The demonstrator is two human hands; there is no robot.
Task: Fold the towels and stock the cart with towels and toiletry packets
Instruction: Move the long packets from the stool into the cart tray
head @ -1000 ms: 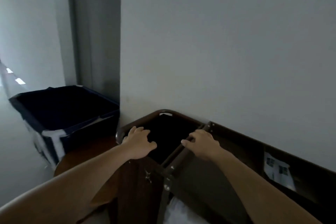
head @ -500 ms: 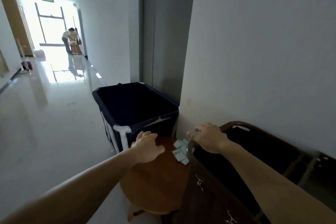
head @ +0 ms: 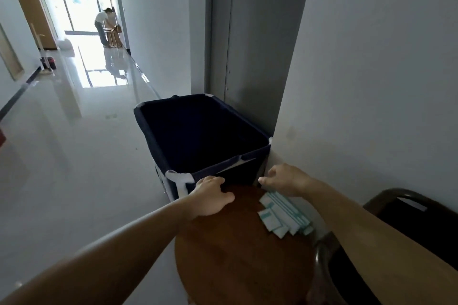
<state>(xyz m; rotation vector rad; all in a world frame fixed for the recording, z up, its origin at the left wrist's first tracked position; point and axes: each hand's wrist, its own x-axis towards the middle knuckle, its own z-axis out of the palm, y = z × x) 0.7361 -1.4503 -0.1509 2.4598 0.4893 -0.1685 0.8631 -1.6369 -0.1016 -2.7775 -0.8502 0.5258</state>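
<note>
My hands have left the dark brown cart [head: 406, 208] and moved to the round wooden table [head: 238, 250], my left hand [head: 210, 197] open and flat, my right hand [head: 285, 179] loosely curled and empty just above the white-and-teal toiletry packets [head: 282, 216], so I think grabbing them comes next.

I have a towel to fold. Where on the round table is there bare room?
The table's near and left parts are bare, between the left hand and the cart. The far right is crowded: packets under the right hand.
</note>
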